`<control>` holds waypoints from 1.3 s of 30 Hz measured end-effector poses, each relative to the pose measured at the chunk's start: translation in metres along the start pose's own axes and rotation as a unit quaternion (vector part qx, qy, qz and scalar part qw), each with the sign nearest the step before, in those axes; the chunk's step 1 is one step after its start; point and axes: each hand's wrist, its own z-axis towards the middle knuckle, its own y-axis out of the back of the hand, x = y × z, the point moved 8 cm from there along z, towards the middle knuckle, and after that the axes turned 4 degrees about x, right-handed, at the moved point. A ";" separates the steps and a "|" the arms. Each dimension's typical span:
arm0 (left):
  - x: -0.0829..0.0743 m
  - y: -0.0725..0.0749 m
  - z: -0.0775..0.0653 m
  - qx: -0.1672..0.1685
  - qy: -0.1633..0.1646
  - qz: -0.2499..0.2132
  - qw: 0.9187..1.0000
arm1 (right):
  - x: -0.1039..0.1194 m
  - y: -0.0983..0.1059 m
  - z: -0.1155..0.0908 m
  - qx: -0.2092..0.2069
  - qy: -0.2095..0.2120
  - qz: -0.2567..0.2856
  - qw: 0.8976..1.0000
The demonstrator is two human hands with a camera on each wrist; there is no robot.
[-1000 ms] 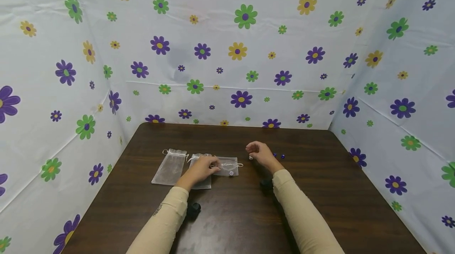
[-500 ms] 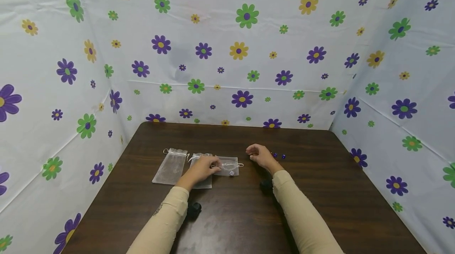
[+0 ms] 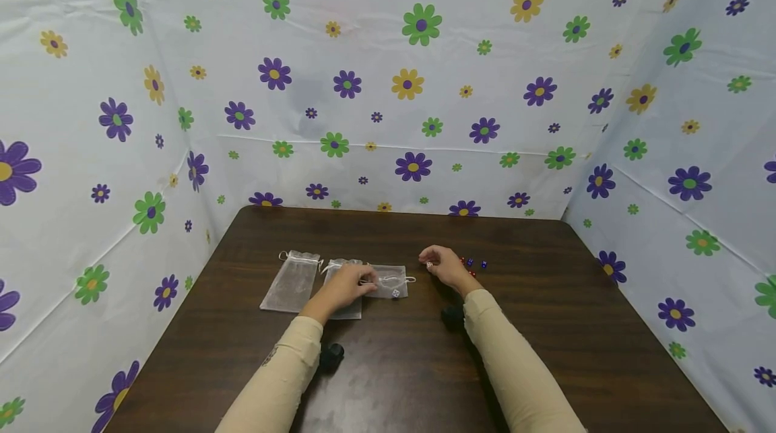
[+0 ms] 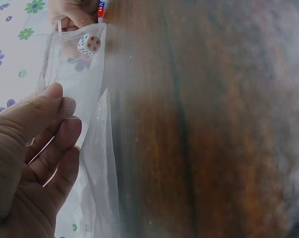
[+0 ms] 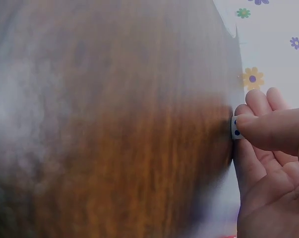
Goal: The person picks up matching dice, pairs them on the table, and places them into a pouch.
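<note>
My left hand (image 3: 348,286) pinches a small sheer white drawstring pouch (image 3: 391,274) between thumb and fingers. A white die (image 4: 89,44) with red and dark pips shows through the mesh near the pouch's far end. Further right, my right hand (image 3: 445,266) pinches another white die (image 5: 236,128) with blue pips between thumb and fingers, close over the table. Beside that hand lie blue dice (image 3: 483,264) and red dice (image 3: 472,274), partly hidden behind it.
A second sheer pouch (image 3: 291,283) lies flat at the left, and a third (image 3: 347,312) is partly under my left hand. Brown wood table (image 3: 388,365) fills the foreground. Flowered white sheeting (image 3: 364,49) hangs behind and on both sides.
The white die that lay by my right fingertips is now between my right thumb and fingers. Red dice have come into sight beside that hand. My left hand stays on the pouch.
</note>
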 end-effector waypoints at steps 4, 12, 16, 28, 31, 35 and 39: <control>0.000 -0.001 0.000 0.000 0.001 0.004 1.000 | -0.002 0.001 0.000 -0.005 -0.003 -0.005 1.000; -0.001 -0.003 -0.002 0.004 0.011 -0.007 1.000 | -0.005 0.000 0.000 -0.015 -0.008 -0.012 1.000; -0.003 -0.001 -0.002 0.001 0.005 -0.005 1.000 | -0.003 0.000 -0.001 -0.017 -0.007 -0.015 1.000; -0.001 -0.001 -0.003 -0.001 0.006 -0.005 1.000 | 0.000 -0.001 -0.003 -0.026 -0.019 0.001 0.999; -0.001 -0.001 -0.003 -0.001 0.005 -0.005 1.000 | 0.001 -0.001 -0.003 -0.026 -0.016 0.003 1.000; -0.001 0.000 -0.003 0.000 0.003 -0.006 1.000 | 0.002 0.000 -0.003 -0.026 -0.013 0.004 1.000; -0.001 0.001 -0.003 0.002 0.005 -0.008 1.000 | 0.004 0.000 -0.003 -0.025 -0.013 0.005 1.000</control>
